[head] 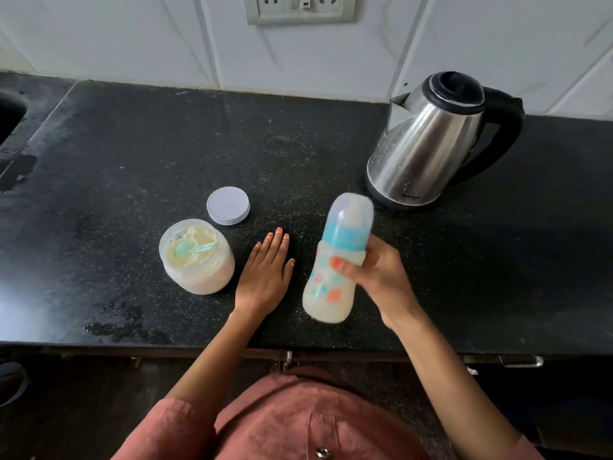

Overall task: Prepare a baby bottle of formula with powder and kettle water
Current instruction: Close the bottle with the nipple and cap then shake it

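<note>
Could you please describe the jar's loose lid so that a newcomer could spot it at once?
On the black counter, look left of the steel kettle to the open jar of pale powder beside the left hand. Just behind that jar, toward the wall, lies the lid: a flat, round, whitish disc, unlike the tall jar, bottle and kettle around it.
</note>
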`<action>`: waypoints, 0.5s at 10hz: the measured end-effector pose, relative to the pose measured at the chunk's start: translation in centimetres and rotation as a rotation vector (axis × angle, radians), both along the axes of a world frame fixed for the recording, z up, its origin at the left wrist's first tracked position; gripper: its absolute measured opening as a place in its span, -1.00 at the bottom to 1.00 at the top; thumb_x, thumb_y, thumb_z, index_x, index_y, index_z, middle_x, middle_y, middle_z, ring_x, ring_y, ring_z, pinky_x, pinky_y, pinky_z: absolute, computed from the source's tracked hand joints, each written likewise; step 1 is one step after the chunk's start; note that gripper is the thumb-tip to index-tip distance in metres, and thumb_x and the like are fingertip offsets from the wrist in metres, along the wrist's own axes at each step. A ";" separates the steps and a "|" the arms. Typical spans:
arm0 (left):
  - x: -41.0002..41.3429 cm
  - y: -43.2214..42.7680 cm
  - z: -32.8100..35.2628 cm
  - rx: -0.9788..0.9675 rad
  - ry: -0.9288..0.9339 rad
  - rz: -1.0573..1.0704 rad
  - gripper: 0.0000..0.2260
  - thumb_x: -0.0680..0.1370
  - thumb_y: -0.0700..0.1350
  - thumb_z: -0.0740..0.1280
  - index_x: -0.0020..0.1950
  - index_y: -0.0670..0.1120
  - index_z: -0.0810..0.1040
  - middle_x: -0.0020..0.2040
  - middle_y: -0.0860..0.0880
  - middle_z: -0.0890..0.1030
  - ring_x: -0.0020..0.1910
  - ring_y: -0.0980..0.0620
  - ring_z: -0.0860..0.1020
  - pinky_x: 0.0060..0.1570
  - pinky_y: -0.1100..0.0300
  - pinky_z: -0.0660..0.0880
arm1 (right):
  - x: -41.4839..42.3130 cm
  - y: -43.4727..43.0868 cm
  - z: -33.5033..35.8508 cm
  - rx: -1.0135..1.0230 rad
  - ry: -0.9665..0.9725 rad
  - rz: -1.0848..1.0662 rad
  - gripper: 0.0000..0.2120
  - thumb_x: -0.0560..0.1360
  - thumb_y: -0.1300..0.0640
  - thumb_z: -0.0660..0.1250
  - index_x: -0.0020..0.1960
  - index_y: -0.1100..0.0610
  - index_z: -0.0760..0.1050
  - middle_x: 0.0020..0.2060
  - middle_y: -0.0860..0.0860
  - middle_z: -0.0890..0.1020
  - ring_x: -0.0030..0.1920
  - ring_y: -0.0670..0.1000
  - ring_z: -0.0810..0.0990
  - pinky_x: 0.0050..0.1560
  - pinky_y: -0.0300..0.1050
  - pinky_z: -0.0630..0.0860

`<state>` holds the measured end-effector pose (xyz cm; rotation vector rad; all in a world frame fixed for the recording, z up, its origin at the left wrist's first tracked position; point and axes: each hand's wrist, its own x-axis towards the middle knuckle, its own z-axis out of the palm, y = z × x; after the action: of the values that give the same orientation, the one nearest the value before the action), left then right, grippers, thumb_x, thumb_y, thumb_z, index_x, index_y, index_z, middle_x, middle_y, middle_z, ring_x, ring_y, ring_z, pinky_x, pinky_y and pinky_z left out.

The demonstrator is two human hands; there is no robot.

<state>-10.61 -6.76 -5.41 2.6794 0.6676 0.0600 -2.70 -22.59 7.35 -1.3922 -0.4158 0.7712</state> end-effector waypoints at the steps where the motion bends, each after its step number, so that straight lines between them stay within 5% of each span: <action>1: 0.0 -0.1 0.2 0.020 -0.002 -0.007 -0.53 0.64 0.02 -0.06 0.51 -0.06 -0.09 0.54 0.02 -0.10 0.50 0.10 -0.14 0.38 0.26 -0.28 | 1.4 0.3 0.2 0.147 0.248 -0.295 -0.60 0.25 0.03 0.46 0.07 0.06 0.51 -0.05 0.01 0.65 -0.05 -0.04 0.63 -0.11 -0.14 0.62; 2: -0.1 -0.2 0.1 0.035 -0.002 -0.012 -0.53 0.64 0.05 -0.12 0.51 -0.06 -0.09 0.54 0.02 -0.10 0.49 0.13 -0.15 0.38 0.26 -0.29 | 1.2 0.5 -0.2 0.135 0.264 -0.323 -0.64 0.36 0.01 0.40 0.12 0.08 0.48 -0.06 0.00 0.63 -0.09 -0.08 0.63 -0.17 -0.18 0.60; 3: -0.1 0.0 0.0 0.018 0.015 -0.009 -0.53 0.63 0.06 -0.12 0.51 -0.05 -0.09 0.54 0.02 -0.10 0.49 0.13 -0.16 0.38 0.25 -0.28 | -0.2 -0.3 -0.6 -0.024 0.046 -0.037 -0.62 0.17 0.09 0.49 -0.04 0.09 0.55 -0.21 -0.04 0.69 -0.16 -0.08 0.65 -0.17 -0.19 0.58; 4: 0.0 0.0 0.0 0.026 0.015 -0.013 -0.52 0.62 0.09 -0.15 0.51 -0.05 -0.09 0.53 0.03 -0.10 0.47 0.16 -0.18 0.38 0.25 -0.28 | 0.6 -0.6 -0.3 0.050 0.092 -0.107 -0.50 0.12 0.01 0.53 0.02 0.13 0.55 -0.12 0.02 0.69 -0.08 -0.02 0.65 -0.14 -0.16 0.60; 5: 0.0 -0.1 -0.1 0.044 -0.003 -0.019 -0.34 0.47 0.19 -0.34 0.51 -0.07 -0.07 0.53 0.03 -0.09 0.41 0.20 -0.21 0.38 0.26 -0.28 | 1.8 -0.2 -0.2 0.232 0.333 -0.403 -0.49 0.29 -0.04 0.38 0.19 0.12 0.45 -0.03 0.02 0.63 -0.03 -0.04 0.62 -0.20 -0.20 0.59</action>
<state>-10.66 -6.89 -5.55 2.7265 0.6474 0.0750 -0.87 -22.78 7.13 -1.0593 0.0380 0.5851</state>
